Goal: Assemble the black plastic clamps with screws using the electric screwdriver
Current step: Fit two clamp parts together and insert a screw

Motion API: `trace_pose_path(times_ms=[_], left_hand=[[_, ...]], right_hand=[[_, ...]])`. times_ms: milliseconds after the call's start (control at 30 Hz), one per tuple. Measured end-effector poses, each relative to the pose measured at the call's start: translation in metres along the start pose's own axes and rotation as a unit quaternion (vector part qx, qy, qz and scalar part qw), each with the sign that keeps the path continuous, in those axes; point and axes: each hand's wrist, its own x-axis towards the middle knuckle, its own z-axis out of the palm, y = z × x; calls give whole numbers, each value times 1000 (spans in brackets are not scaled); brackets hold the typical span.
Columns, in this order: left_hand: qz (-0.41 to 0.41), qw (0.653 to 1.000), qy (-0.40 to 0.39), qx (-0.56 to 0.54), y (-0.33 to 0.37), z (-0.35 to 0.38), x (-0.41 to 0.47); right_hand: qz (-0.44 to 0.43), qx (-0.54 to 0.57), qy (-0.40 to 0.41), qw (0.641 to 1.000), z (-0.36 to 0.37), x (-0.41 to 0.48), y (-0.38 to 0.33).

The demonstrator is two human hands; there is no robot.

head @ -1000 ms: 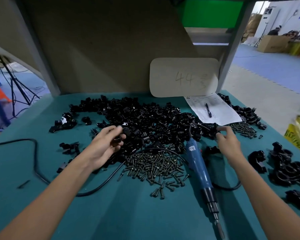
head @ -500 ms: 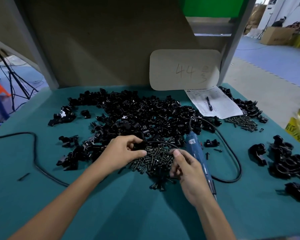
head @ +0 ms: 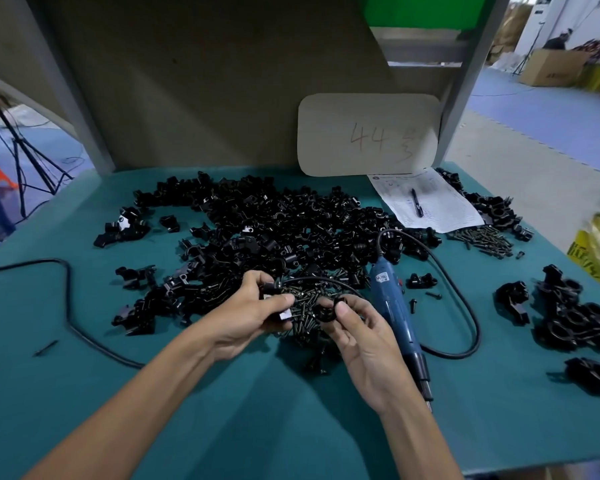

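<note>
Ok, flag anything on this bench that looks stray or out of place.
What looks like a lone screw lies far left on the green mat, well apart from the main screw pile. Two more screws sit loose just right of the electric screwdriver. Nothing looks damaged.

Green-topped table (head: 84, 393), black clamp parts heap (head: 278, 230), screws (head: 309, 306), blue screwdriver (head: 392, 306), paper (head: 437, 206)

My feed is dim over the table (head: 49, 393), brighter far right. Soft shadows lie on it; edges bow and smear.
</note>
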Motion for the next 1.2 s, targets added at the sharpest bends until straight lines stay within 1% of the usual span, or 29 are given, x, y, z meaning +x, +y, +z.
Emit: trace_pose_path(times_ms=[67,167,233,367,433,500,533,600,667,767,833,967,1033,1133,1200], left_hand=[[2,1000,0,1,-1,-2,1],[4,1000,10,10,-1,-5,1],[14,999,25,39,-3,-5,0],[41,992,19,114,-7,-3,-4],[41,990,22,134,-7,-1,-4],[59,985,33,160,-7,3,-5],[83,976,42,195,-7,4,-5],[138,946,44,290,-7,6,-7],[176,916,37,360,-7,7,-9],[209,886,63,410,-7,6,-11],[224,869,71,435,-8,3,-10],[243,845,79,470,-12,2,-10],[252,850,81,455,-14,3,-10],[254,878,73,399,-16,5,-9],[254,888,58,379,-16,6,-9]], right_hand=[[-12,-3,2,1000,0,1,0],[-25,-71,17,997,2,3,-1],[-22,-107,19,994,1,4,0],[-22,-97,9,995,1,8,5],[-32,-110,0,993,3,9,6],[-41,-138,3,990,7,10,6],[-47,-159,7,986,10,10,6],[-62,-188,7,980,15,12,8],[-63,-184,1,981,20,14,12],[-41,-150,-25,987,24,14,12],[-36,-150,-33,987,25,14,11],[-52,-133,-6,990,26,13,9],[-42,-118,2,992,29,12,7],[-25,-99,-5,995,32,8,3],[-22,-82,-6,996,34,6,0]])
